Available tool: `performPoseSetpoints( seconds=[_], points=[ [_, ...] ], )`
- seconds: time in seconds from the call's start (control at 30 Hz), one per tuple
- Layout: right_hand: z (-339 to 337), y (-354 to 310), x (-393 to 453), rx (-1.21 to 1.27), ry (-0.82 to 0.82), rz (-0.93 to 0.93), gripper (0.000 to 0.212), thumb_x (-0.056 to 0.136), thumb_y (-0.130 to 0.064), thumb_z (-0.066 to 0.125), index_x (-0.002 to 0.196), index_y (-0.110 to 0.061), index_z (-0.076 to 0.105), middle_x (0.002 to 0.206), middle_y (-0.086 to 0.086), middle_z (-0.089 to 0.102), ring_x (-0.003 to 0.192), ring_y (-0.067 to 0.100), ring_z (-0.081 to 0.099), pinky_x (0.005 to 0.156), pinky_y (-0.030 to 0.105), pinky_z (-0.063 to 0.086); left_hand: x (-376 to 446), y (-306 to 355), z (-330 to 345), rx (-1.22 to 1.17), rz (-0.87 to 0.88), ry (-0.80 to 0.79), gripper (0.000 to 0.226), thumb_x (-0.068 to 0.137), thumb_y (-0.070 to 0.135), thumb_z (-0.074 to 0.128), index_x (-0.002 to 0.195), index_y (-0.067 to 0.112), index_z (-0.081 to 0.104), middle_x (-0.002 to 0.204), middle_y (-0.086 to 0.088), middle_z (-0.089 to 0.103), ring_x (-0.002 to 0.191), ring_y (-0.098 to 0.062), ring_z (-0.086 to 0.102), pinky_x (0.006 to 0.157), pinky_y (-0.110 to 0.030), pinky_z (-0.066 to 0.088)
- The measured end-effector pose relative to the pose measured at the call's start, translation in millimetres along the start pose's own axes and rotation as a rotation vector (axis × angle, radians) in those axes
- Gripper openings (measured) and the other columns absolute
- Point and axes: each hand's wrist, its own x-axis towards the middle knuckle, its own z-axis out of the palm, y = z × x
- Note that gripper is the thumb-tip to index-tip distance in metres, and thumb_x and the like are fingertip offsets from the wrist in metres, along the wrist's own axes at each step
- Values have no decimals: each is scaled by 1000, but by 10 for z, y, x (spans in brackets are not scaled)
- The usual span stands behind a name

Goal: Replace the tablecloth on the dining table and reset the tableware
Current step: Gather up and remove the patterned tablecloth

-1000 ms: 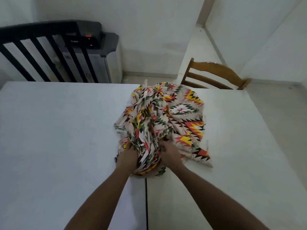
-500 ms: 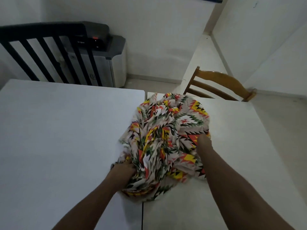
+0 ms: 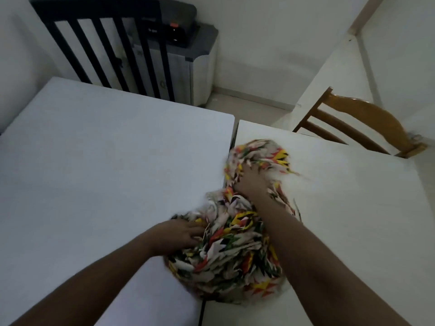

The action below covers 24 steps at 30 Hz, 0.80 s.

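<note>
Nearest to me, my left hand lies on the near left side of the bunched tablecloth, its fingers slightly apart and curled into the folds, gripping the cloth. Farther in, my right hand is buried in the upper part of the bundle, the knuckles bent and fabric gathered under them; motion blur keeps me from telling how far its fingertips are spread. The patterned cloth sits crumpled over the seam where two white tabletops meet, most of it on the right one. The left tabletop is bare white surface from the cloth out to its far and left edges; the right tabletop is bare from the cloth to its far edge and right side. Beyond the right tabletop stands a wooden chair, its back just past the table edge. Beyond the left one, a black slatted chair back rises in front of a grey appliance by the wall.
</note>
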Motion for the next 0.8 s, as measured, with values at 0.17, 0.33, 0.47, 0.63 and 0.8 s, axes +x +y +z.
performPoseSetpoints(
  seconds=[0.17, 0.33, 0.47, 0.63, 0.8],
  points=[
    [553, -151, -440, -162, -2, -669, 71, 82, -12, 64, 148, -31, 45, 153, 1, 42, 143, 33, 29, 112, 56, 32, -94, -275, 3, 46, -330, 185, 34, 97, 20, 53, 130, 27, 52, 150, -7, 43, 135, -31, 44, 107, -44, 37],
    [777, 84, -694, -302, 63, -1037, 54, 68, -8, 74, 118, -30, 70, 127, -5, 66, 130, 26, 48, 100, 54, 41, -53, -256, -160, 123, -564, 309, 71, 71, -2, 52, 139, 15, 40, 160, -20, 24, 149, -39, 22, 115, -62, 23],
    [614, 213, -782, -447, 81, -1074, 54, 72, -25, 76, 122, -40, 65, 136, -11, 60, 136, 22, 42, 108, 49, 30, 59, -162, -87, 101, -535, 98, 100, 77, 6, 57, 159, 26, 2, 166, -3, 12, 154, -24, 5, 121, -58, 12],
    [408, 551, -1155, 596, 365, -408, 33, 97, -31, 63, 130, -31, 66, 133, -16, 62, 125, 0, 52, 106, 28, 42, 101, -109, -65, -99, -770, -75, 88, 79, 10, 61, 154, 37, 22, 158, -2, 28, 146, -30, 23, 112, -56, 32],
    [627, 1234, -1698, 762, 907, 446, 32, 95, -20, 54, 123, -17, 69, 121, 8, 71, 117, 29, 63, 103, 39, 47, 84, 9, -42, -137, -817, -21, 69, 84, 17, 63, 146, 36, 40, 143, -4, 45, 126, -28, 44, 89, -43, 53]
  ],
)
